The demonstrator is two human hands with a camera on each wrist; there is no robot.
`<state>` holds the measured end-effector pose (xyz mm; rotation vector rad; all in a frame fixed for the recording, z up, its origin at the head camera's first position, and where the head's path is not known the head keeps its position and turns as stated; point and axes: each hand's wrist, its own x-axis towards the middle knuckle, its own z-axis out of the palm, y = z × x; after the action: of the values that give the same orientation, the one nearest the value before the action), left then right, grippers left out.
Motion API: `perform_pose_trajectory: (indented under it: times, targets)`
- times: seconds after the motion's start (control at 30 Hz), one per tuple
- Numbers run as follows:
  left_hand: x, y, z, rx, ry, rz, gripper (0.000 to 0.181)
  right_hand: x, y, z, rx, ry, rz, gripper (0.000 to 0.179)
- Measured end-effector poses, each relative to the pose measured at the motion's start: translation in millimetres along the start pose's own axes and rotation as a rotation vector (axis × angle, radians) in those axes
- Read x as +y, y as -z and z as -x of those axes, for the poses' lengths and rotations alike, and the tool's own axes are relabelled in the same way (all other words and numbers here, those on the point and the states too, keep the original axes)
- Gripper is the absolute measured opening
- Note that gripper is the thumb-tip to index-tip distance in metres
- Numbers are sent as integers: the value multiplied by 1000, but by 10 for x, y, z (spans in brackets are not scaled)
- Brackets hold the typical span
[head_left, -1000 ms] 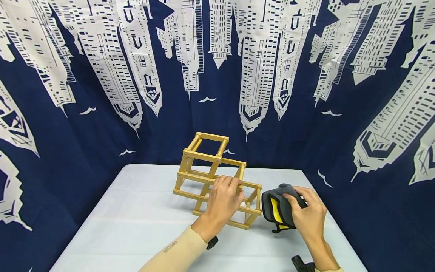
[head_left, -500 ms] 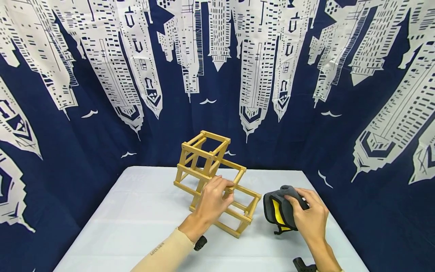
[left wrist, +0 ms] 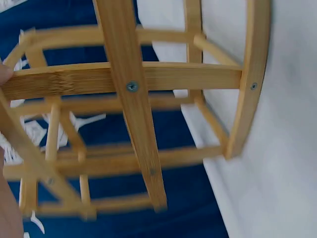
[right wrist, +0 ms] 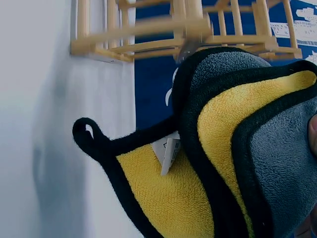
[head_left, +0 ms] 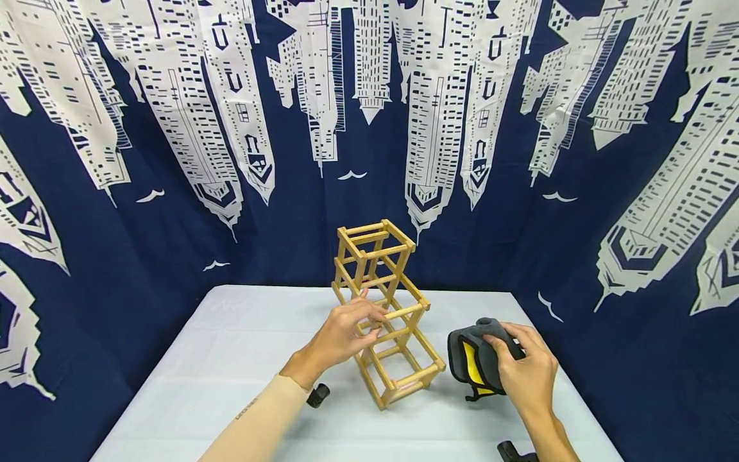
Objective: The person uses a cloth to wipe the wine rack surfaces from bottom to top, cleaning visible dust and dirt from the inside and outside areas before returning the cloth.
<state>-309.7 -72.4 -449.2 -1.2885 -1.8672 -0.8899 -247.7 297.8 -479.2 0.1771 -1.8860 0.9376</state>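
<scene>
A stepped rack of pale wooden bars (head_left: 408, 311) stands on the table, its tall part at the back and its lowest part towards me. My left hand (head_left: 337, 328) pinches one of its middle-level crossbars between thumb and fingers. Screwed joints of the same rack's slats (left wrist: 131, 74) fill the left wrist view, with a bit of hand at the left edge. To the right of the rack, my right hand (head_left: 530, 369) grips a folded cloth (head_left: 487, 351), grey and yellow with black edging. The right wrist view shows the cloth's hanging loop (right wrist: 89, 136) and white tag (right wrist: 169, 154).
A white-covered table (head_left: 231, 372) lies beneath everything. Behind and beside it hangs a navy cloth (head_left: 294, 250) printed with white buildings. Black device parts show under my left wrist (head_left: 318, 395) and right wrist (head_left: 510, 451).
The rack has turned clockwise as seen from above, its tall part swinging right. My left hand has shifted left along with the bar. The right hand and cloth have stayed nearly still.
</scene>
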Motion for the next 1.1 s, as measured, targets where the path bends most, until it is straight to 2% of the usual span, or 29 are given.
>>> perform_pose_trajectory:
  times: [0.1, 0.2, 0.3, 0.43, 0.53, 0.63, 0.73, 0.83, 0.93, 1.1]
  targets:
    - [-69, 92, -2, -27, -1, 75, 35, -2, 13, -4, 2, 5, 5, 35]
    - [-115, 174, -27, -15, 3, 109, 46, -8, 23, -8, 4, 8, 4, 35]
    - [-141, 224, -32, 18, 24, 104, 50, -13, 30, 0, 4, 4, 8, 35]
    - [-149, 252, 7, 94, 54, 49, 43, -19, 35, 26, 6, -12, 13, 34]
    - [-139, 268, 48, 137, 157, -69, 30, -20, 34, 39, 4, -16, 12, 34]
    - [-132, 301, 86, 127, 344, -139, 24, -18, 26, 48, 1, -10, 9, 34]
    - [-131, 339, 113, 107, 526, -132, 27, -20, 9, 56, 1, -5, 8, 35]
    - [-129, 352, 112, 85, 642, -107, 28, -28, 4, 70, 1, -6, 9, 35]
    - [-113, 346, 99, 86, 696, -108, 26, -42, -6, 87, -5, -6, 7, 36]
    - [-64, 304, 68, 114, 700, -148, 23, -61, -14, 91, -9, -10, 4, 36]
